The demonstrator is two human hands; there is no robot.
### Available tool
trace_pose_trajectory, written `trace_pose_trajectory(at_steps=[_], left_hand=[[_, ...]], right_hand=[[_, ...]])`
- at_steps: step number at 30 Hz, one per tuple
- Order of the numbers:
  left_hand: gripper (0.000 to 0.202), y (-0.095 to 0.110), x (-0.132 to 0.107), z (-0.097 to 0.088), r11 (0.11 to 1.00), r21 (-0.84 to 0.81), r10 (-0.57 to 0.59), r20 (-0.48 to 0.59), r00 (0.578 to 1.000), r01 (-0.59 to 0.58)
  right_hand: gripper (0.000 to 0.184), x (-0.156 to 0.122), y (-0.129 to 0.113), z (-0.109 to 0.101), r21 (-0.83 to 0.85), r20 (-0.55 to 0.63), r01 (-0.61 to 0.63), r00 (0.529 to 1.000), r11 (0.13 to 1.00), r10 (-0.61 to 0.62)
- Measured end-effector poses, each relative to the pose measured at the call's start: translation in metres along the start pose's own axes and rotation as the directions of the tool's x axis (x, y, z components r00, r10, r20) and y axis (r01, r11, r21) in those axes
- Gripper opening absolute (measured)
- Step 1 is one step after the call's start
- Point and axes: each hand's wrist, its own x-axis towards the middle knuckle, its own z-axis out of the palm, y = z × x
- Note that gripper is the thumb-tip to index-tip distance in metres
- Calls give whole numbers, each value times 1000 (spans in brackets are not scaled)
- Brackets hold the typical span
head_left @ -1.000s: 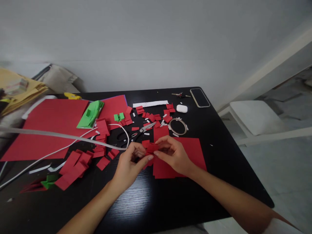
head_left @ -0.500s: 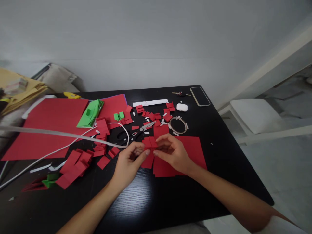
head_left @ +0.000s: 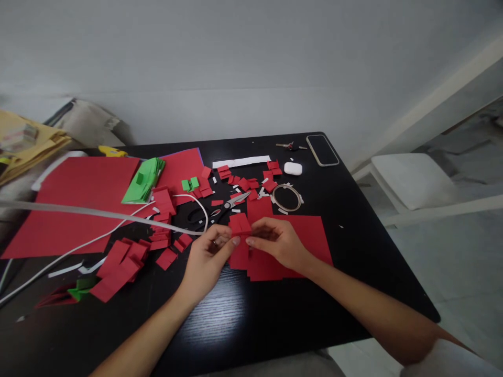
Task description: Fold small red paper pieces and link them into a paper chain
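Observation:
A small folded piece of red paper (head_left: 240, 224) is held between both hands, just over the table. My left hand (head_left: 208, 254) pinches its left edge with thumb and fingers. On the other side, my right hand (head_left: 277, 243) grips the right edge in the same way. Beneath the hands lie larger sheets of red paper (head_left: 310, 246). Behind the left hand, scissors (head_left: 230, 203) with dark handles rest partly spread among small red scraps. A ring of tape (head_left: 286, 199) lies flat beyond the right hand.
Folded red pieces (head_left: 121, 264) and green papers (head_left: 144, 180) are spread at the left. A white cable (head_left: 98, 213) crosses there. At the back stand a white earbud case (head_left: 293, 168), keys (head_left: 291, 146) and a phone (head_left: 322, 150). Beside the table is a white stool (head_left: 412, 180).
Both hands still hold the folded red paper at nearly the same spot. The fingers have shifted slightly on it and its fold looks more upright. The whole view has moved a little.

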Motion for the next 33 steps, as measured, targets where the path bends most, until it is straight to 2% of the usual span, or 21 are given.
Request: trace_pose_trajectory(at_steps=[18, 23, 27, 33], left_hand=[[23, 4, 1, 5, 999, -42, 21, 12, 1000, -20], [13, 2, 1, 4, 999, -16, 51, 19, 999, -50], [5, 1, 0, 3, 997, 8, 76, 17, 997, -76], [3, 3, -1, 3, 995, 40, 89, 3, 996, -89]], right_hand=[[31, -2, -2, 0, -70, -26, 3, 1000, 998, -5], [29, -1, -1, 0, -69, -10, 4, 1000, 998, -5], [24, -1, -1, 1, -91, 18, 53, 998, 994, -52], [23, -1, -1, 1, -121, 23, 50, 999, 991, -48]])
